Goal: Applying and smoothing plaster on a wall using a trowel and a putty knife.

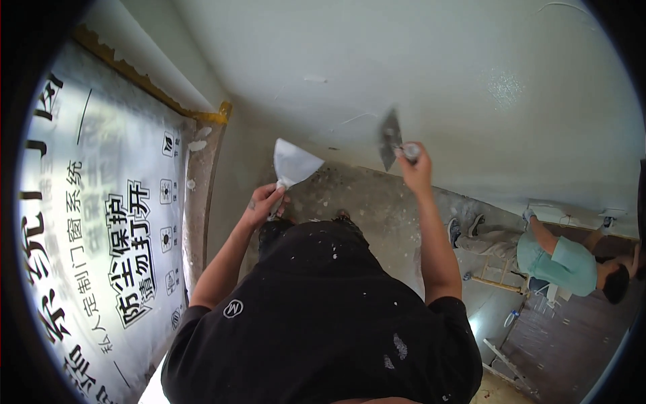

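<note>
My left hand (260, 206) is closed round the handle of a putty knife (295, 163), whose broad, pale blade fans out away from me. A plastering trowel (389, 140) is gripped in my right hand (417, 165); its dark flat blade is slightly smeared by motion and stands close to the pale wall (437, 74). I cannot tell whether that blade touches the wall. Thin raised lines and a shiny wet-looking patch (505, 89) show on the wall's surface.
On the left, a printed plastic sheet (101, 202) covers a window opening edged with yellow tape (219, 114). The grey floor (377, 202) is spotted with white. To the right, a person in a light green shirt (558, 259) works beside a yellow-framed stand (501, 279).
</note>
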Demonstrator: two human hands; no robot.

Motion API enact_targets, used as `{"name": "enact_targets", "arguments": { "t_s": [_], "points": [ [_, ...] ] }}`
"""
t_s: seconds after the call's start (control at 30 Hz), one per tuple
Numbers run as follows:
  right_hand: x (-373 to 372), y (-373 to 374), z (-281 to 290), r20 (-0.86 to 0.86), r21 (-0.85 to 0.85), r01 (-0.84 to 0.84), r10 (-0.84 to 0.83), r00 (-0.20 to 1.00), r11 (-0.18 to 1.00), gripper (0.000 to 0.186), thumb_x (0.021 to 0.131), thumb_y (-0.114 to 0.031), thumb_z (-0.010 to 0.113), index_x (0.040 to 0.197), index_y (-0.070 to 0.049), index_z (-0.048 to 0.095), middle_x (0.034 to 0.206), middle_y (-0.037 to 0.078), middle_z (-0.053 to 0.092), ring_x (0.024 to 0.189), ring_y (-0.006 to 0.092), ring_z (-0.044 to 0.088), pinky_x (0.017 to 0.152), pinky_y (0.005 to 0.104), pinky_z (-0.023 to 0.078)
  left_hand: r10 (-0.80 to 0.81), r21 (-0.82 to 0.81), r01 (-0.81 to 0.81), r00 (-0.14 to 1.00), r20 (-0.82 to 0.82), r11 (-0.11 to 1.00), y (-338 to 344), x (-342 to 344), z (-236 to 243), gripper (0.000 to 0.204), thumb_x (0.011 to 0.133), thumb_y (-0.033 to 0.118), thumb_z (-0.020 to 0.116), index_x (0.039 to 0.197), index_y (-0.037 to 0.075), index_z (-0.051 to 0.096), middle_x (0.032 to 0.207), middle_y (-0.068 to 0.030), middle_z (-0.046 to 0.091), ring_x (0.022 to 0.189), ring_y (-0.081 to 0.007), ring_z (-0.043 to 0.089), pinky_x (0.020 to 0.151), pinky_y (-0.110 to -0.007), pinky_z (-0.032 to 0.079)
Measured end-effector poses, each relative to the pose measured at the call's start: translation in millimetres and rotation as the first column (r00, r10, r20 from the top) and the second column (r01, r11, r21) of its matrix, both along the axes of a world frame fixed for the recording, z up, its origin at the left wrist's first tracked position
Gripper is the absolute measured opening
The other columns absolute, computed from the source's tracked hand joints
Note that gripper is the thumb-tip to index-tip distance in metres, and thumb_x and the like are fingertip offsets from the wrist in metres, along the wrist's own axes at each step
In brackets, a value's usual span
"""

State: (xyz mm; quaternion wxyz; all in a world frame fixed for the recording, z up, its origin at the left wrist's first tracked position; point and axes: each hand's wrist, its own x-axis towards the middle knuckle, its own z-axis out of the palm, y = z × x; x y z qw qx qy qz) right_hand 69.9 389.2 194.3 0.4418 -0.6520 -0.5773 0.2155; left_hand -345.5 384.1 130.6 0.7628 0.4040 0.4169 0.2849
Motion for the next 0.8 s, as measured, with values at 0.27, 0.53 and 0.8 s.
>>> {"name": "enact_targets", "arguments": {
  "t_s": [0.27,0.53,0.8],
  "points": [
    [52.5,-60.1,31.2,-0.791,0.238,-0.079,0.240,0.562,0.968,0.049,0.095,-0.037,0.060,0.133,-0.007,0.051,0.124,0.008,0.060,0.114,0.0270,0.059,0.102,0.0459,0.047,-0.410,-0.014,0.436,0.855,0.317,0.900,31.0,71.5,35.5,0.030,0.100,0.029,0.057,0.089,0.002,0.064,0.079,-0.0047,0.065,0.059,-0.0110,0.057,0.054,-0.025,0.046],
    [-5.1,-17.9,54.7,-0.459,0.015,-0.323,0.294,0.839,0.946,0.011,0.089,-0.014,0.064,0.097,-0.007,0.064,0.093,0.002,0.062,0.087,0.0135,0.056,0.082,0.0283,0.046,-0.505,0.140,0.486,0.811,0.295,0.863,36.5,89.1,68.0,0.034,0.099,0.031,0.059,0.084,0.002,0.066,0.070,-0.0019,0.063,0.055,-0.0085,0.055,0.052,-0.025,0.046],
    [-24.4,13.6,63.2,-0.775,0.061,-0.361,0.272,0.570,0.930,0.035,0.095,-0.018,0.060,0.126,-0.003,0.055,0.119,0.011,0.062,0.104,0.0193,0.061,0.089,0.0376,0.054,-0.500,0.209,0.455,0.814,0.295,0.865,30.1,44.7,73.5,0.028,0.098,0.025,0.061,0.087,0.001,0.067,0.074,-0.0025,0.065,0.057,-0.0080,0.055,0.052,-0.023,0.042]
  ]
}}
